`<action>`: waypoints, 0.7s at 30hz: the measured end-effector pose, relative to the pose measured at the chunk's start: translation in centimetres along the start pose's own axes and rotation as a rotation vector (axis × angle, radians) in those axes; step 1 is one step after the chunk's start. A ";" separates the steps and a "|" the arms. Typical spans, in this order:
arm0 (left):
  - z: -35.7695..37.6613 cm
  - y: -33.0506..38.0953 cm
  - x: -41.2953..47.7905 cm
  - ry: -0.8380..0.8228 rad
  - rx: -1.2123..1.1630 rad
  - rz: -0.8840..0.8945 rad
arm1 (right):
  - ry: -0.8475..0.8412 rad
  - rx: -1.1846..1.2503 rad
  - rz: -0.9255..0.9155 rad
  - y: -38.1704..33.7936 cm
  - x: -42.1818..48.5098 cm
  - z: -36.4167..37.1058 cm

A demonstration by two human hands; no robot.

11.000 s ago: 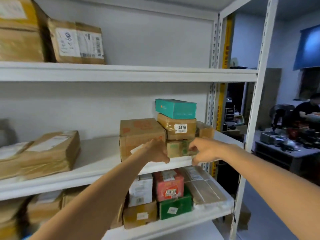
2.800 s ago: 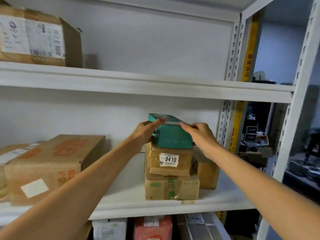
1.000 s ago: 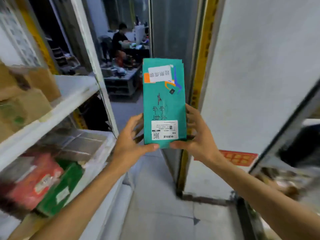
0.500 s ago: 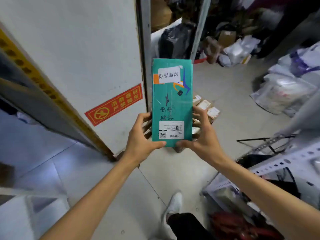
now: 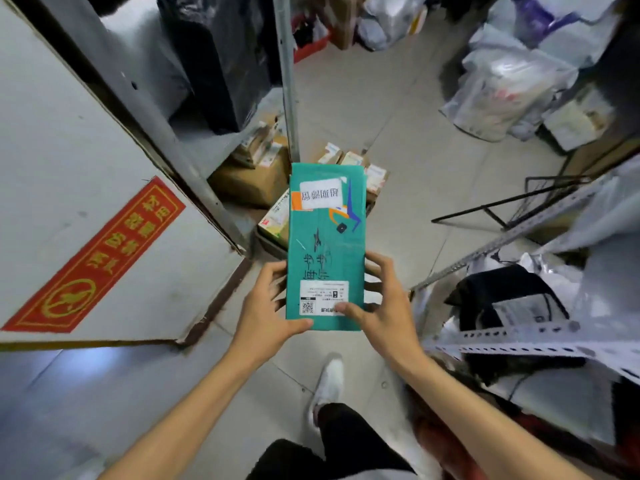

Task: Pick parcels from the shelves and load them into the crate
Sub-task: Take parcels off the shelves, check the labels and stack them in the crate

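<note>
**Desk:** What leads the frame?

**Photographer:** A long, flat teal cardboard parcel [image 5: 325, 244]. It is held in the air above the grey tiled floor [image 5: 398, 116], out in front of the person, with its long side pointing away from the camera.

**Desk:** How is it held?

**Photographer:** By both hands at the near end. The left grip [image 5: 266, 306] pinches the lower left corner, with the thumb on the front face and the fingers round the left edge. The right grip [image 5: 381, 306] wraps the right edge, and its thumb is pressed on the front against the white shipping label with a QR code [image 5: 322, 301].

**Desk:** Any other marks on it?

**Photographer:** There is a white paper sticker with printed characters [image 5: 320, 194] at the far end, with an orange patch [image 5: 297, 200] just beside it. Dark handwriting [image 5: 317, 261] runs down the middle.

**Desk:** And around it?

**Photographer:** At left, a white panel [image 5: 69, 150] carries a red sign with yellow characters [image 5: 97, 261]. Beyond the parcel, brown cardboard boxes [image 5: 252, 181] sit at the foot of a grey metal upright [image 5: 289, 81]. Small pale boxes [image 5: 346, 159] lie on the floor just past the parcel's far end.

A black plastic-wrapped bundle [image 5: 221, 57] stands left of the upright. Pale plastic bags [image 5: 502, 88] are heaped at upper right, and a white perforated steel angle [image 5: 519, 344] crosses the right side. Below the parcel are the person's white shoe [image 5: 329, 382] and dark trouser leg [image 5: 343, 431].
</note>
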State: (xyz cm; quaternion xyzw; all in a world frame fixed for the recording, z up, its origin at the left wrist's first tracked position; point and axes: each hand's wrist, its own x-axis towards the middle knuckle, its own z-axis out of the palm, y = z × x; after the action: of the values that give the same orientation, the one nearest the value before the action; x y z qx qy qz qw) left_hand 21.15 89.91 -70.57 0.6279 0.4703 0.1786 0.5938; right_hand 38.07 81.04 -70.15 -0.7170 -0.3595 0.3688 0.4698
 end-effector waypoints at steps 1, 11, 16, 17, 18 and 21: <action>-0.2 0.3 1.5 -0.010 0.011 -0.006 | 0.002 0.010 0.016 0.0 1.5 0.1; -1.5 -0.2 19.4 -0.146 0.076 -0.076 | 0.101 -0.017 0.234 3.1 17.2 1.6; -2.2 -3.2 31.3 -0.244 0.131 -0.139 | 0.183 -0.073 0.319 6.5 25.9 4.0; -2.3 -3.7 33.6 -0.259 0.145 -0.149 | 0.201 -0.074 0.339 7.3 27.6 4.5; -2.3 -4.2 35.8 -0.262 0.164 -0.152 | 0.214 -0.071 0.356 8.1 29.3 5.1; -2.3 -6.1 41.4 -0.224 0.218 -0.158 | 0.217 -0.044 0.410 10.7 34.0 6.8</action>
State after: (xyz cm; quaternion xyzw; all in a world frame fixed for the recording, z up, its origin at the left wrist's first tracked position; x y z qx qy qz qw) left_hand 37.51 123.56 -89.41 0.6658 0.4655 0.0083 0.5830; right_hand 49.94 109.94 -88.68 -0.8207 -0.1615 0.3692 0.4050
